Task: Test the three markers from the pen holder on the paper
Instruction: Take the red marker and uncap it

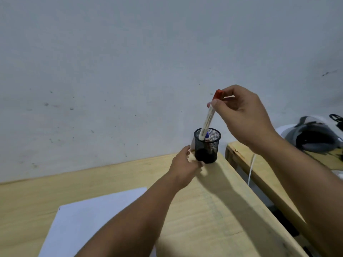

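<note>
A black mesh pen holder point(211, 149) stands at the far right corner of the wooden table point(204, 210), against the wall. My right hand point(243, 115) pinches a white marker with a red cap point(207, 119) near its top; the marker is tilted and its lower end is still inside the holder. A blue-capped marker point(207, 135) shows inside the holder beside it. My left hand point(182, 167) touches the holder's left side near its base. A white sheet of paper point(89, 223) lies at the near left, partly under my left forearm.
A grey wall rises directly behind the table. To the right, across a narrow gap, stands a second wooden table point(259, 175) with a grey helmet-like object point(315, 136) on it. A white cable point(251, 169) hangs in the gap.
</note>
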